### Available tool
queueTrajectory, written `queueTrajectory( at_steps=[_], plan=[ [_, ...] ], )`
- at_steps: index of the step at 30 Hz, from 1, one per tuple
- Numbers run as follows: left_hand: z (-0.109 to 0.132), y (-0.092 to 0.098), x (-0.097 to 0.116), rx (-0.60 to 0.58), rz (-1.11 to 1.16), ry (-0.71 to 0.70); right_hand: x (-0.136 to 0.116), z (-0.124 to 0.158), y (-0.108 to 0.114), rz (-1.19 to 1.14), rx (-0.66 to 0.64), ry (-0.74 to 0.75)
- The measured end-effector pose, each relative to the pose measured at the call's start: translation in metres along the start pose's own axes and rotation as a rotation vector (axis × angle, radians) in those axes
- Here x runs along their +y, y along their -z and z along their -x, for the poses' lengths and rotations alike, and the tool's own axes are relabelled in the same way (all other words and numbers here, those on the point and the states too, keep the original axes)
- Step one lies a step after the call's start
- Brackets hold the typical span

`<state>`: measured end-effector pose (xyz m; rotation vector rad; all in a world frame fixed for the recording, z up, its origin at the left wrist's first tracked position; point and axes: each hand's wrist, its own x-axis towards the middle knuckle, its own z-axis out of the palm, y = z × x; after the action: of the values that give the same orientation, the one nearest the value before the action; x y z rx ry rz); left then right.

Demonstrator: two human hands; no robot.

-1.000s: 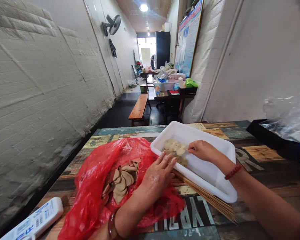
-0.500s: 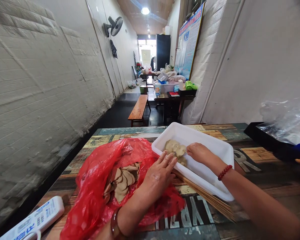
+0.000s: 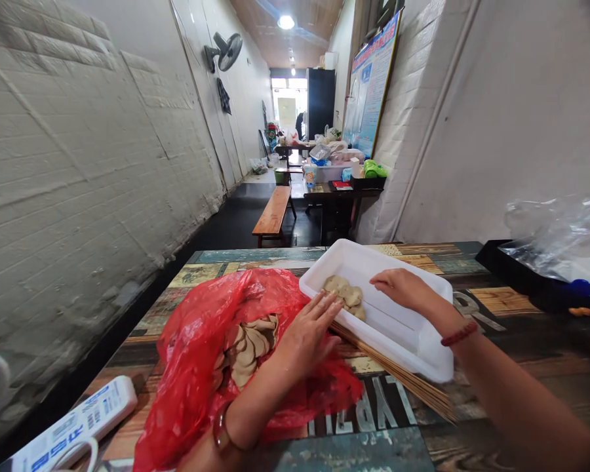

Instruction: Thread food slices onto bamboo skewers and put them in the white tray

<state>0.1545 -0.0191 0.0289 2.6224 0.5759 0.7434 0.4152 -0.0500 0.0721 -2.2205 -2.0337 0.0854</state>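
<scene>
My left hand (image 3: 311, 326) is stretched out flat, palm down, its fingertips over the near left rim of a white plastic tray (image 3: 435, 367) and beside some pale round slices (image 3: 343, 286) inside it. Thin bamboo skewers (image 3: 403, 373) lie in a bundle along the tray's near side, their far ends by my left hand. Above the tray, my right hand (image 3: 400, 287) has its fingers bent together, apart from the slices; I see nothing in them. Below my left forearm spreads an open red plastic bag (image 3: 191, 328) with many brownish slices (image 3: 248, 347) in it.
A white power strip (image 3: 73, 426) with a cable lies at the table's left edge. To the right is a black tray (image 3: 506, 272) with clear plastic wrap (image 3: 560, 229). Beyond the patterned table (image 3: 373, 446) stand a wooden bench (image 3: 274, 211) and another loaded table (image 3: 341, 190).
My right hand has drawn back slightly to the right, away from the slices in the tray. My left hand has stayed by the rim, and the view has shifted slightly.
</scene>
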Motion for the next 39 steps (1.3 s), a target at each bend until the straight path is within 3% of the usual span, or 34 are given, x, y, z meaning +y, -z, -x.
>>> queueTrajectory(
  at_steps=[3,6,9,11,17,21,24,27,31,34,39],
  plan=[
    [0.015,0.018,-0.005,0.177,0.118,0.106,-0.007,0.020,0.017,-0.235,0.142,0.068],
    [0.039,0.032,-0.015,0.379,0.313,0.360,-0.027,0.048,0.023,-0.574,0.222,0.090],
    [0.064,0.040,-0.026,0.526,0.546,0.599,-0.056,0.076,0.012,-0.711,0.192,0.108],
    [0.079,0.044,-0.032,0.590,0.633,0.675,-0.077,0.089,-0.006,-0.785,0.156,0.103],
    [0.107,0.051,-0.055,0.602,0.663,0.701,-0.148,0.095,-0.059,-0.986,-0.067,0.172],
    [0.122,0.049,-0.071,0.612,0.699,0.707,-0.194,0.089,-0.073,-1.036,-0.124,0.270],
    [0.131,0.048,-0.077,0.606,0.680,0.686,-0.213,0.086,-0.081,-1.005,-0.128,0.311],
    [0.135,0.048,-0.077,0.536,0.481,0.552,-0.211,0.089,-0.093,-0.914,-0.074,0.299],
    [0.135,0.048,-0.073,0.461,0.255,0.351,-0.176,0.102,-0.106,-0.646,0.188,0.175],
    [0.135,0.046,-0.072,0.443,0.214,0.305,-0.143,0.118,-0.111,-0.485,0.317,0.077],
    [0.136,0.041,-0.074,0.482,0.223,0.312,-0.103,0.139,-0.115,-0.269,0.368,-0.047]
  ],
)
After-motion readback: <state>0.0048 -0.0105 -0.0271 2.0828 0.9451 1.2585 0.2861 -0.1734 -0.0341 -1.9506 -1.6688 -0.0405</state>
